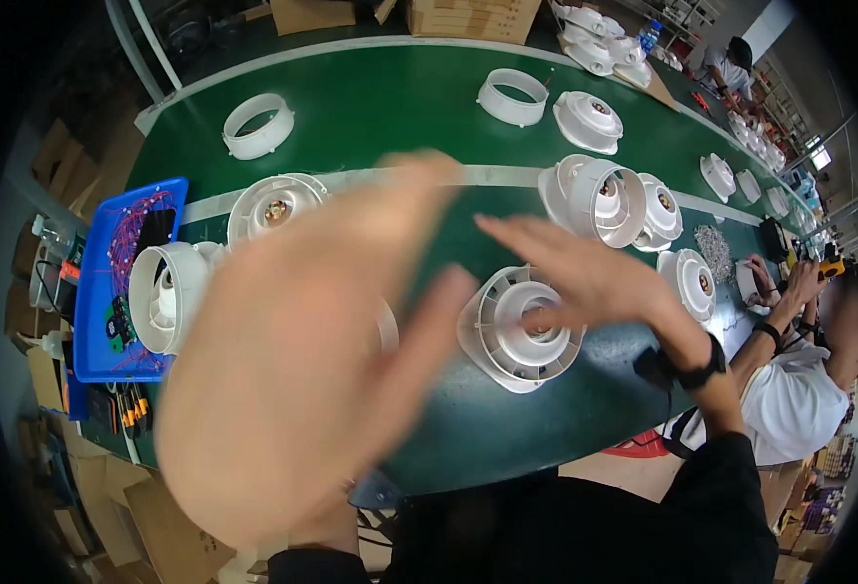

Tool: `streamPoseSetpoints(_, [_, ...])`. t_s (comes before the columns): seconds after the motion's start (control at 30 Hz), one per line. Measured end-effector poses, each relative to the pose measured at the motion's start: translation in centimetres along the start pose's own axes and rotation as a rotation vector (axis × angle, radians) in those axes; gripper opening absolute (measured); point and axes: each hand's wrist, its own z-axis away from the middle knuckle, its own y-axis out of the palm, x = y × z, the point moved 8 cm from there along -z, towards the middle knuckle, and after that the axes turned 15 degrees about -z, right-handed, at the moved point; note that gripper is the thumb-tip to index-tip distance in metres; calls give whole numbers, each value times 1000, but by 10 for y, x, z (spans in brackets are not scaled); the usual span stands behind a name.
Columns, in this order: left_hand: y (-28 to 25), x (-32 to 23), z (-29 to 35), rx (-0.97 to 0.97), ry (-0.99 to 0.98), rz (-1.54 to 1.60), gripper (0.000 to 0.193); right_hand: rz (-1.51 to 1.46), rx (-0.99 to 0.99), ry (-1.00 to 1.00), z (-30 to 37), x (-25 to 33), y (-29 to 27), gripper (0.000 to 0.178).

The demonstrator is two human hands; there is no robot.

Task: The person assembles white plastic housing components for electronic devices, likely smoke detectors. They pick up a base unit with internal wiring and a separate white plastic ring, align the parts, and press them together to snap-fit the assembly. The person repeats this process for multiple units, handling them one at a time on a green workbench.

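Close to the camera, my left hand (292, 360) is raised and blurred, its thumb apart from the stretched fingers, holding nothing. It hides a good part of the table's left half. My right hand (589, 273), also slightly blurred, hovers with fingers spread over a white round plastic fan housing (507, 365). Its thumb overlaps the housing's hub in view; whether they touch I cannot tell. Partly behind my left hand sits another white housing (278, 206) with a copper-coloured centre. Left of that hand, a white ring (156, 302) stands on edge around a hub part.
A blue tray (88, 321) holds red-purple wires and green circuit boards; orange-handled tools (132, 409) lie below it. White rings (256, 127) and more housings (589, 122) stand on the green table (380, 107). At right, a co-worker in a white shirt (789, 414) works at the same table.
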Motion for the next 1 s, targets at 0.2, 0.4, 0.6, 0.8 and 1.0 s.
streamPoseSetpoints(0.2, [-6,27,-5,-9,-146,-10,45,104,16,178,30,13,42,108])
streamPoseSetpoints(0.4, [6,-18,1,194,193,160,60,79,-181,163,-79,-44,8,105])
streamPoseSetpoints(0.6, [-1,-9,2,131,53,31,63,-1,-319,368,-215,-102,-39,115])
streamPoseSetpoints(0.8, [-22,-14,3,104,84,35,62,-242,-653,-195,-270,-87,-55,99])
streamPoseSetpoints(1.0, [-10,-22,-6,142,110,65,59,-263,-559,-450,-166,-24,-57,39])
